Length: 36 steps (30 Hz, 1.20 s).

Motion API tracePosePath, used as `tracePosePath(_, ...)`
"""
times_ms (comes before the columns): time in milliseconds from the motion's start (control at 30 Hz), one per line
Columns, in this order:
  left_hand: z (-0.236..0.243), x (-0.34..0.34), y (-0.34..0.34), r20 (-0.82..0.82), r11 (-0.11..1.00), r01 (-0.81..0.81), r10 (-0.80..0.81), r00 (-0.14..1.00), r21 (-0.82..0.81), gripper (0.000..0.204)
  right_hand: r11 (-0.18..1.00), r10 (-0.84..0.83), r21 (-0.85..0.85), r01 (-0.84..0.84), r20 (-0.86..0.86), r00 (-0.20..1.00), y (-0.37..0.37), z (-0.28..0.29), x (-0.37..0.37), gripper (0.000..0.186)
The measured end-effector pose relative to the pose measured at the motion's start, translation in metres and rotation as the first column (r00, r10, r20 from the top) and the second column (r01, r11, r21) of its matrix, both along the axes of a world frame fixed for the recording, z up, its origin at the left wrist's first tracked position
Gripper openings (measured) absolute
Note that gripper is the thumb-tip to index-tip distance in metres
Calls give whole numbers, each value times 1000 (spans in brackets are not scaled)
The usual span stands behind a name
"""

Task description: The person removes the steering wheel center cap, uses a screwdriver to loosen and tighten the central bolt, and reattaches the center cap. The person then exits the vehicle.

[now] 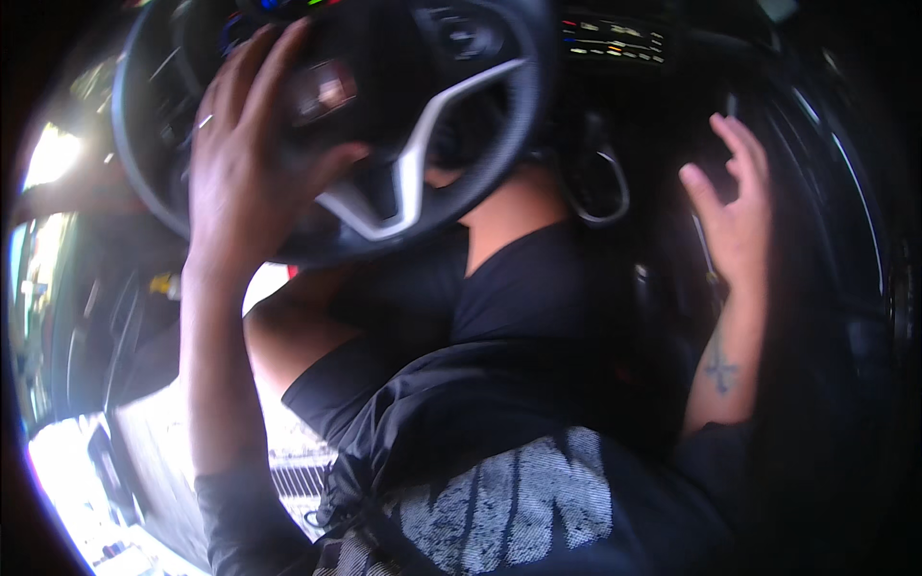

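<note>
My left hand (248, 144) is raised in front of the steering wheel (527, 106). Its fingers stretch upward over the left part of the wheel, thumb apart to the right, and a ring shows on one finger. Nothing shows in its grasp; whether it touches the wheel I cannot tell. A silver V-shaped spoke (411, 178) stands out on the black wheel. Away to the right, my right hand (738, 211) hovers with thumb and fingers apart and holds nothing. Both hands are somewhat blurred.
A silver-edged loop (617, 192) lies right of the wheel, possibly gear-lever trim. Above it glows a lit display (615, 40). My legs (509, 278) sit under the wheel. Bright daylight and ground (158, 451) show at the left, beside the seat.
</note>
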State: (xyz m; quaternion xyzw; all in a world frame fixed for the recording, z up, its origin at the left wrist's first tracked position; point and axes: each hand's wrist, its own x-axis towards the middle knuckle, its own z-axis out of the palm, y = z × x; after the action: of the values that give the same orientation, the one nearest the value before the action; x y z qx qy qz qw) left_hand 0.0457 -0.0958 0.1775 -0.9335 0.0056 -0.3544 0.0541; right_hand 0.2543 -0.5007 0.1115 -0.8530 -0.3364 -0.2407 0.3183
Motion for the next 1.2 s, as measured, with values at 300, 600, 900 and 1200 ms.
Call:
tracePosePath(300,-16,11,-26,80,988,-126,119,990,90,115,892,-393,-193,408,113,913,-173,52,16,59)
tracePosePath(600,-10,41,-23,94,955,-182,164,982,234,130,860,-447,-304,409,-65,892,-202,19,41,59)
tracePosePath(900,-18,41,-19,110,955,-121,94,990,272,128,923,-324,-267,277,-148,935,-192,-8,39,56)
tracePosePath(1200,-20,45,-20,93,953,-122,100,991,277,125,938,-273,-285,197,-257,927,-167,-31,41,42)
